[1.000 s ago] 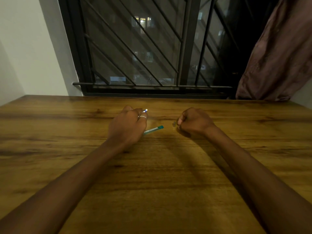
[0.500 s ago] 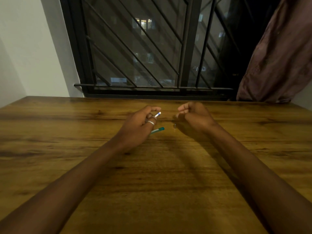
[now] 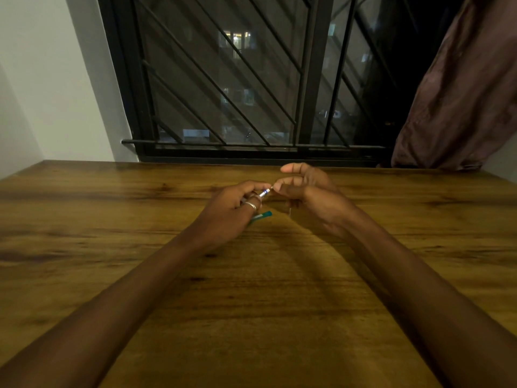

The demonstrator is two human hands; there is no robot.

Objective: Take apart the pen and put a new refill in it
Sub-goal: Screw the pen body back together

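Two hands meet above the wooden surface (image 3: 140, 275): the left hand (image 3: 232, 211) pinches the light, stiff, slippery-looking pen (image 3: 265, 192), best gripped mid-barrel, while the right hand (image 3: 310, 197) nips its tip, other fingers loose, a teal piece (image 3: 263, 215) lying beneath

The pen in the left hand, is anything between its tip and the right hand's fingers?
Nothing visible. The left hand holds the pen with its tip pointing at the right hand, whose fingertips are already at the tip.
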